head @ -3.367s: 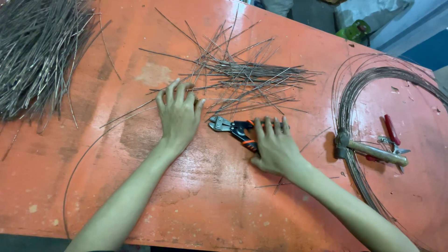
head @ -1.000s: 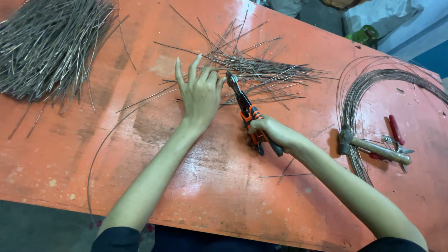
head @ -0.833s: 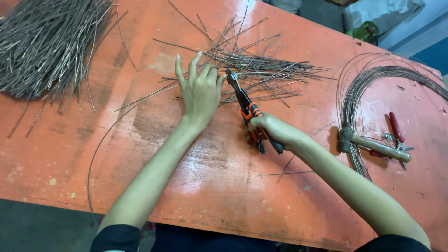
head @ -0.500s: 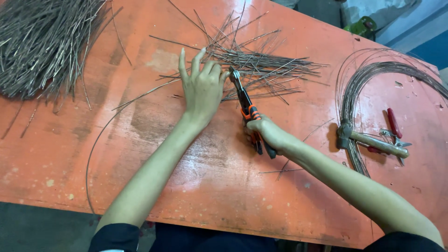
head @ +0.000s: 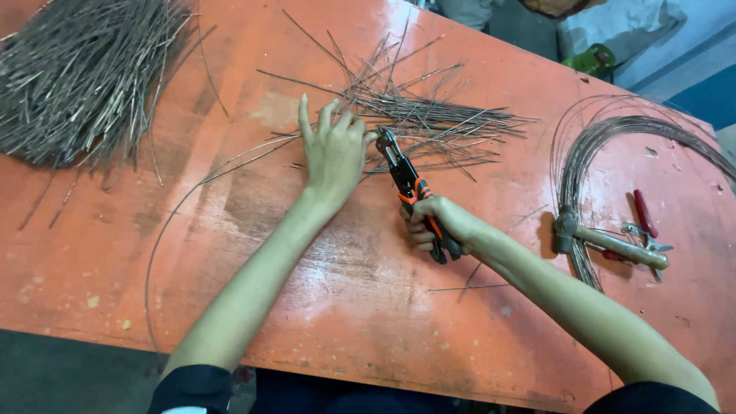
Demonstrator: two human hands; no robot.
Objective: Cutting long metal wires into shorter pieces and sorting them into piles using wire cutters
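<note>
My left hand (head: 334, 153) lies flat on the orange table (head: 322, 307), fingers spread, pressing down a long curved wire (head: 180, 207) that runs off toward the near edge. My right hand (head: 437, 225) grips the orange-and-black handles of a pair of wire cutters (head: 406, 180). The cutter jaws point up and left, right beside my left fingertips. Just beyond the jaws lies a loose pile of short cut wire pieces (head: 429, 123).
A big heap of cut wires (head: 84, 77) fills the far left corner. At the right lie a wire coil (head: 613, 146), a hammer (head: 609, 244) and red-handled pliers (head: 644, 218). A green object (head: 594, 60) sits beyond the table's far edge.
My right hand picked the cutters up off the table and brought the jaws to my left fingertips. My left hand slid a little farther up the table onto the wire.
</note>
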